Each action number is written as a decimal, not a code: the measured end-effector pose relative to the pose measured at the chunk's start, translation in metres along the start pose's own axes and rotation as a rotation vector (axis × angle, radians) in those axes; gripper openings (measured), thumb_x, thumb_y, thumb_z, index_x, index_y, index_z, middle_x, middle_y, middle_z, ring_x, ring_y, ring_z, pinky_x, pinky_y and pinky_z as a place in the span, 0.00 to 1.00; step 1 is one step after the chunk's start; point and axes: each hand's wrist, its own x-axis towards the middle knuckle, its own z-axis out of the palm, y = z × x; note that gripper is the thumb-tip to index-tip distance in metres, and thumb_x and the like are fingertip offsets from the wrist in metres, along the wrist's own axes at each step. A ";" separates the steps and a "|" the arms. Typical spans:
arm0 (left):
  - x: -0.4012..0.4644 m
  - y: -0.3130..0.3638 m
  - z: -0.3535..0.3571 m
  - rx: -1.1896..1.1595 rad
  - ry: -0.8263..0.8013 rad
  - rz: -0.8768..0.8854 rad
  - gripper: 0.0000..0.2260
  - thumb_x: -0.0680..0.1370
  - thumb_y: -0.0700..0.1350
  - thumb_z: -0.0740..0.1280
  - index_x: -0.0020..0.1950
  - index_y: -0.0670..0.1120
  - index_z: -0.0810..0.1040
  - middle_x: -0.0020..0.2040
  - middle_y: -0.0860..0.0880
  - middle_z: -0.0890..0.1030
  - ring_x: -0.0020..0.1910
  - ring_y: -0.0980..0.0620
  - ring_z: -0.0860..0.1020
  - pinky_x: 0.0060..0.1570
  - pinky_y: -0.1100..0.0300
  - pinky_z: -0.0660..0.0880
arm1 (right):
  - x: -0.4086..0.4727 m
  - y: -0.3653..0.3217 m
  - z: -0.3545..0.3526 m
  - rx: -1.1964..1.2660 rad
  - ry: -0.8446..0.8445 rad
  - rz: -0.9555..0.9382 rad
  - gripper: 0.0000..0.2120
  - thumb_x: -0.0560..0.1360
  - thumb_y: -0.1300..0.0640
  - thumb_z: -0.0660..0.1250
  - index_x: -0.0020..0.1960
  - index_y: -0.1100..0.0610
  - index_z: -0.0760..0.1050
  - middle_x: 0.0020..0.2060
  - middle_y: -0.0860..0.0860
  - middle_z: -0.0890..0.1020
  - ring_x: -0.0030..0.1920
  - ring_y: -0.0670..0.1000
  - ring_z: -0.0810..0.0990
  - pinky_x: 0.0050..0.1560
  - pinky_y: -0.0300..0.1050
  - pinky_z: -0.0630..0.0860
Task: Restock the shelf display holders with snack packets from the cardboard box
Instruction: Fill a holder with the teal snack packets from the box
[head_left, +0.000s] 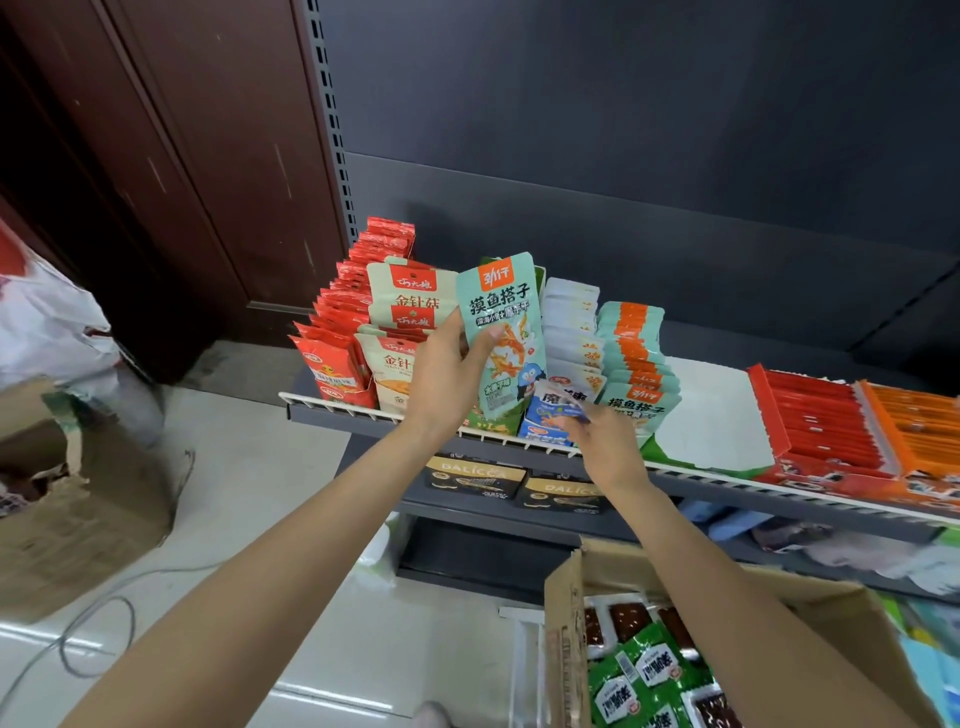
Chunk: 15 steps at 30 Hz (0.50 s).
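Dark shelf (524, 451) backing, holders crammed with packets; left hand (441, 382) has its grip round a teal packet (503, 332) held upright over the front row; right hand (602, 441) pinches a blurry blue-white packet (558, 405) beside it; box (566, 623) sits lower right with green packets inside

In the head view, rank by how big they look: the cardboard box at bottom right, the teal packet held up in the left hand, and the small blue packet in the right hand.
1. Cardboard box, though it sits nearest the camera.
2. Teal packet in the left hand.
3. Blue packet in the right hand, blurred and partly covered.
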 end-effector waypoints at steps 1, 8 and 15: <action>0.000 0.001 0.000 0.000 -0.001 0.005 0.10 0.80 0.48 0.63 0.59 0.45 0.74 0.53 0.51 0.82 0.48 0.55 0.81 0.45 0.52 0.81 | 0.000 -0.003 -0.001 -0.051 0.005 0.000 0.19 0.78 0.53 0.65 0.64 0.62 0.75 0.49 0.62 0.82 0.49 0.60 0.80 0.45 0.47 0.72; 0.002 -0.002 0.000 -0.051 0.007 -0.006 0.10 0.80 0.46 0.62 0.60 0.44 0.74 0.54 0.51 0.81 0.48 0.59 0.81 0.41 0.66 0.79 | -0.007 -0.011 -0.016 -0.005 0.267 -0.158 0.10 0.75 0.62 0.67 0.55 0.62 0.80 0.48 0.56 0.83 0.48 0.54 0.81 0.46 0.39 0.71; 0.006 0.004 0.001 -0.078 0.055 0.013 0.11 0.80 0.47 0.63 0.60 0.45 0.75 0.54 0.52 0.81 0.48 0.57 0.81 0.40 0.65 0.78 | 0.000 -0.012 -0.006 -0.179 0.123 -0.095 0.09 0.77 0.61 0.65 0.54 0.61 0.80 0.48 0.58 0.84 0.49 0.57 0.81 0.51 0.49 0.76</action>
